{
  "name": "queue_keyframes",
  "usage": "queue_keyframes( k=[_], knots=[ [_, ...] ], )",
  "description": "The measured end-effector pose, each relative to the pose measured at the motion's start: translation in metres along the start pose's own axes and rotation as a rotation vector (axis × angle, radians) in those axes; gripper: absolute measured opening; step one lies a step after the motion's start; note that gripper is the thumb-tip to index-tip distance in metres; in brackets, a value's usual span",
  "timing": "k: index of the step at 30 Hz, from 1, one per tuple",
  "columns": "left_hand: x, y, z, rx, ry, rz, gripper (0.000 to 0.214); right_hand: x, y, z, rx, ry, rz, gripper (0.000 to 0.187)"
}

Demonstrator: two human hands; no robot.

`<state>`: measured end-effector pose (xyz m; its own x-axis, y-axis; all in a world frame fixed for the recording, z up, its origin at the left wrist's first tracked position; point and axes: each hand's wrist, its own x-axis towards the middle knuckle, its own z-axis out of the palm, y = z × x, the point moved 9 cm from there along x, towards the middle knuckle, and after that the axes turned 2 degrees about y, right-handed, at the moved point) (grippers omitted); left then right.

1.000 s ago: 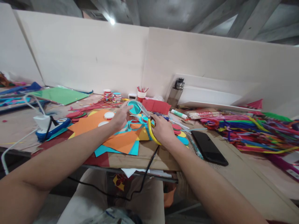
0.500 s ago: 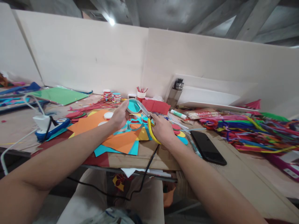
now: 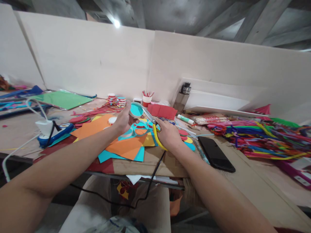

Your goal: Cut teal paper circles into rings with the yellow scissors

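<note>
Green sheeting [image 3: 64, 99], one piece, lies flat at the far left of my table. Nearer to me sits one blue power strip [image 3: 52, 134] with a white plug [image 3: 44, 127] in it. Next come red discs [image 3: 77, 119] in a pile, too overlapped to count, and then orange paper [image 3: 93, 125] spread across the middle. Behind it stand two small stacks of rounds, a left stack [image 3: 111, 99] and a right stack [image 3: 121, 102]. One white round [image 3: 112, 120] rests on the orange, beside my forearm.

My left hand [image 3: 124, 119] grips the left edge of one turquoise disc [image 3: 136, 110] with a pale rim, held up over the paper and tilted towards me. My right hand [image 3: 166, 131] is closed around the yellow handles of one pair of scissors [image 3: 150, 116]. Their blades reach the disc's right edge; I cannot tell whether they touch it. I judge this to be trimming around the rim, and the next move seems to call for turning the disc gently while the blades follow its curve.

Further right are one bottle [image 3: 181, 97], one glue stick [image 3: 185, 119], one black phone [image 3: 216, 153] and a heap of coloured strips [image 3: 264, 137], beyond counting.
</note>
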<state>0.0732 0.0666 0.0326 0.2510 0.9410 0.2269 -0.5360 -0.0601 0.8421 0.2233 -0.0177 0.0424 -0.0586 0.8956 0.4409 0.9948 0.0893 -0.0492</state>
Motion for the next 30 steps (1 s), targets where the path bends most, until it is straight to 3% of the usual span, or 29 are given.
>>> queue_keyframes(
  k=[17, 30],
  knots=[
    [-0.0023, -0.0045, 0.0036, 0.082, -0.073, -0.003, 0.056, -0.0015, 0.0003, -0.0006, 0.0, -0.011, 0.017, 0.044],
    [0.0019, -0.0024, 0.0024, 0.076, -0.093, -0.028, 0.069, 0.0009, -0.0021, -0.007, -0.008, -0.002, -0.034, 0.044]
  ],
)
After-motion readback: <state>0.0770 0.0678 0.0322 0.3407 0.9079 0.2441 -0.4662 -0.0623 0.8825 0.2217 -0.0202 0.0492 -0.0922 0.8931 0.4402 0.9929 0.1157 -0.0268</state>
